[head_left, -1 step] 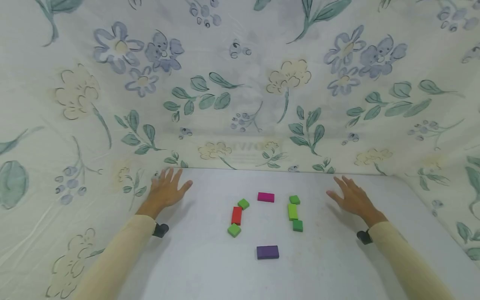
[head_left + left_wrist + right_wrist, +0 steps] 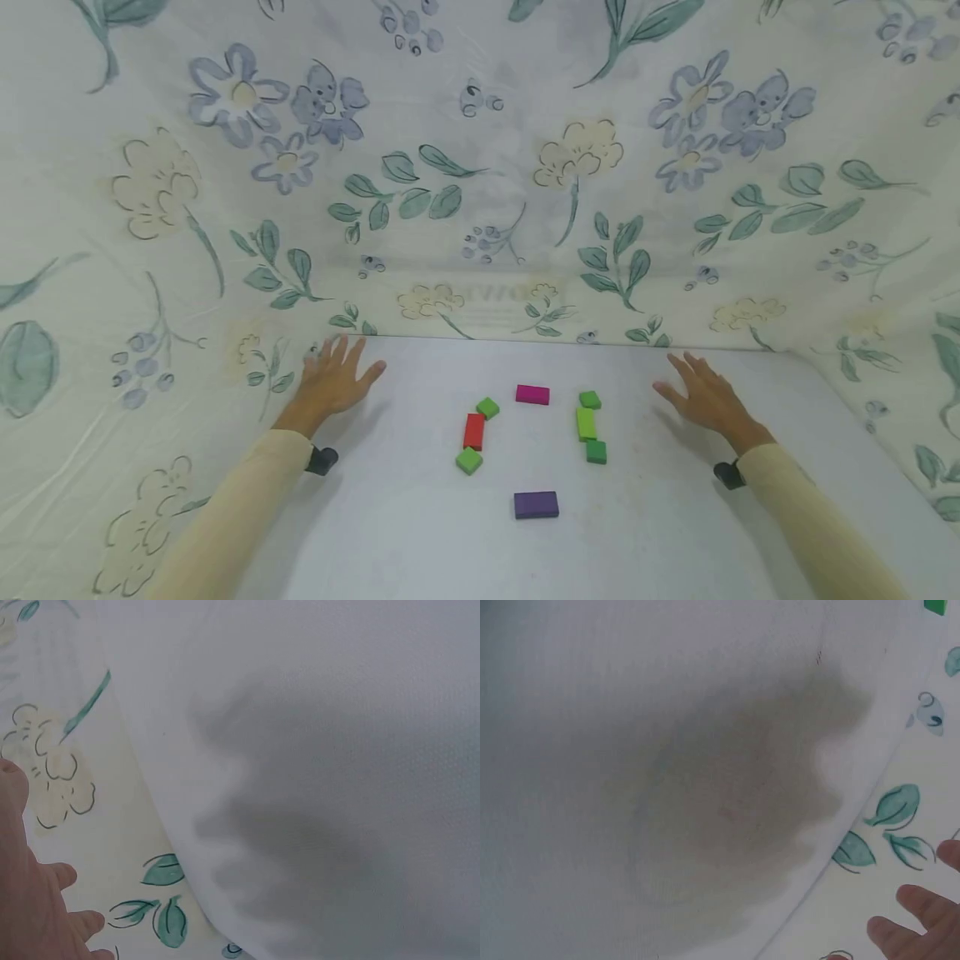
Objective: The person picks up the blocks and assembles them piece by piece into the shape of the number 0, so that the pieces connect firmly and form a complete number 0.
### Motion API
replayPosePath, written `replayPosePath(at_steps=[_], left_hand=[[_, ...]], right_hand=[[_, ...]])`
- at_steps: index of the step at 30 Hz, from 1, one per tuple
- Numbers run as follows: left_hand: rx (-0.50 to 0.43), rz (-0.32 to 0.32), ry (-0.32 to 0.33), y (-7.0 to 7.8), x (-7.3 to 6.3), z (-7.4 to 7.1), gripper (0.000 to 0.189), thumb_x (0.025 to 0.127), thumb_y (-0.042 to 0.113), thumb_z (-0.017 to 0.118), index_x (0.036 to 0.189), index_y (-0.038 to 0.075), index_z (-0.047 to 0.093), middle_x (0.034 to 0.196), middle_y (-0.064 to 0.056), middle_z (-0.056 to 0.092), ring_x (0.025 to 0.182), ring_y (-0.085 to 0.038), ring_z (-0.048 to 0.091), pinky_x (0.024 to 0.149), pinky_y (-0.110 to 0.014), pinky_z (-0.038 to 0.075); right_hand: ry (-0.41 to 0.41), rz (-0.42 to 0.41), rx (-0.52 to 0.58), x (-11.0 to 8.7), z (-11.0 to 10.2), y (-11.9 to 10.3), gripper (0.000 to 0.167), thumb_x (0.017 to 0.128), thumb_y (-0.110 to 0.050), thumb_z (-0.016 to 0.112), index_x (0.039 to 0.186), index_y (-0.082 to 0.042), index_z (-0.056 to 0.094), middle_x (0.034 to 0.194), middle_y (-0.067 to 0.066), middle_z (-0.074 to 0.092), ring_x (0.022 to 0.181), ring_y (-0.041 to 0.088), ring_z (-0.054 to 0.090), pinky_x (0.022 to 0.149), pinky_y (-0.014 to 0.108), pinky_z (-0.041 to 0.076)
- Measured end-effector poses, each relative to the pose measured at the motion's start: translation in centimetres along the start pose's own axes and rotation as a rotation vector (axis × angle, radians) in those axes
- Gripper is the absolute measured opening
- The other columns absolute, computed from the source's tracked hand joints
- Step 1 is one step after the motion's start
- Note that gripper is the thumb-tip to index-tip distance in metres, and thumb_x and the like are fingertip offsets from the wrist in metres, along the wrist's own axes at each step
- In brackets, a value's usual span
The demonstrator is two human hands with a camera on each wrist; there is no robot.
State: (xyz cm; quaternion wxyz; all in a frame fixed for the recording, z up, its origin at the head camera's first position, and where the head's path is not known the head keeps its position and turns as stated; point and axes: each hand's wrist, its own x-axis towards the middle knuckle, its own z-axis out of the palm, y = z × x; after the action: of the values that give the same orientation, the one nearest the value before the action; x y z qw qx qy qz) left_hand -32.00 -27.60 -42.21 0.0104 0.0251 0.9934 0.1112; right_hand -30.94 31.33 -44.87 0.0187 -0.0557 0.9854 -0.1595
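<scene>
My left hand [image 2: 332, 382] is held over the left side of the white table, fingers spread, with nothing in it. On the far side my right hand [image 2: 705, 398] hovers in the same way, also holding nothing. Between them lie several blocks. A red block [image 2: 474, 432] sits between two green blocks, one behind it [image 2: 488, 407] and one in front [image 2: 468, 460]. To the right, a lime block [image 2: 587, 424] stands between a green block [image 2: 590, 399] and a darker green block [image 2: 596, 452]. A magenta block [image 2: 532, 394] lies at the back, a purple block [image 2: 536, 504] nearest me.
A floral cloth [image 2: 495, 208] rises behind the white table [image 2: 420, 533] and along both its sides. Each wrist wears a dark strap-on piece, one on the left [image 2: 322, 461] and one on the right [image 2: 729, 475]. Hand shadows fall on the tabletop.
</scene>
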Motion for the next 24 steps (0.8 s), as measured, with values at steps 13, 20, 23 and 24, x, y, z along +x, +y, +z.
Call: replayPosePath(at_steps=[13, 20, 23, 24], left_hand=[[0.014, -0.01, -0.017, -0.3, -0.1, 0.7, 0.089, 0.099, 0.067, 0.028, 0.16, 0.004, 0.011, 0.164, -0.03, 0.001, 0.149, -0.053, -0.009, 0.116, -0.07, -0.005], [0.022, 0.005, -0.019, 0.0, -0.3, 0.8, 0.094, 0.097, 0.074, 0.021, 0.16, 0.005, 0.012, 0.164, -0.029, 0.004, 0.149, -0.053, -0.006, 0.117, -0.069, -0.006], [0.012, 0.013, -0.02, 0.2, -0.5, 0.8, 0.094, 0.096, 0.074, 0.022, 0.159, 0.005, 0.015, 0.164, -0.028, 0.006, 0.15, -0.052, -0.006, 0.116, -0.07, -0.006], [0.002, 0.017, -0.021, 0.3, -0.5, 0.8, 0.093, 0.096, 0.074, 0.023, 0.159, 0.005, 0.015, 0.164, -0.028, 0.006, 0.15, -0.052, -0.005, 0.116, -0.07, -0.006]], right_hand=[[-0.011, -0.021, -0.021, 0.0, 1.1, -0.2, 0.09, 0.097, -0.069, 0.037, 0.155, -0.001, 0.027, 0.159, 0.034, 0.019, 0.146, 0.056, 0.014, 0.113, 0.073, 0.012], [0.0, -0.032, -0.021, 0.1, 1.5, -0.6, 0.089, 0.097, -0.069, 0.039, 0.155, -0.001, 0.029, 0.159, 0.033, 0.021, 0.146, 0.054, 0.018, 0.114, 0.069, 0.018], [-0.007, -0.035, -0.025, 0.0, 1.6, -1.1, 0.089, 0.097, -0.068, 0.041, 0.155, -0.002, 0.028, 0.159, 0.032, 0.022, 0.146, 0.053, 0.02, 0.114, 0.067, 0.021], [-0.009, -0.034, -0.024, 0.0, 1.7, -1.3, 0.088, 0.097, -0.068, 0.041, 0.155, -0.002, 0.028, 0.159, 0.031, 0.023, 0.146, 0.052, 0.021, 0.114, 0.067, 0.022]])
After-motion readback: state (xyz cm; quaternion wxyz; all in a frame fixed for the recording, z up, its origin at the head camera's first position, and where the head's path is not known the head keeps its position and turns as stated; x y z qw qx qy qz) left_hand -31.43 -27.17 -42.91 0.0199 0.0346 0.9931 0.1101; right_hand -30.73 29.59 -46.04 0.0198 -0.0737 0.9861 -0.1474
